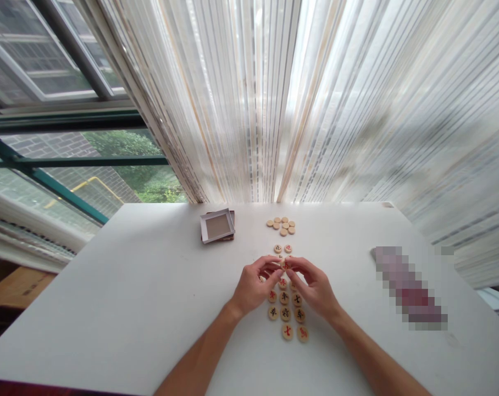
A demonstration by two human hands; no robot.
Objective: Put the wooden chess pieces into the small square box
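Round wooden chess discs with red or black characters [285,314] lie face up in short rows on the white table [142,308]. My left hand [253,286] and my right hand [313,287] meet above the rows, fingertips pinched together on one disc [285,265] with a red mark. Two more marked discs [283,248] lie just beyond my fingers. Farther back sits a cluster of blank-faced discs [281,224].
A small open cardboard box [217,225] rests at the back, left of the blank discs. A blurred oblong object [410,289] lies at the right. Striped sheer curtains [315,99] hang behind the table; a window [68,110] is at the left.
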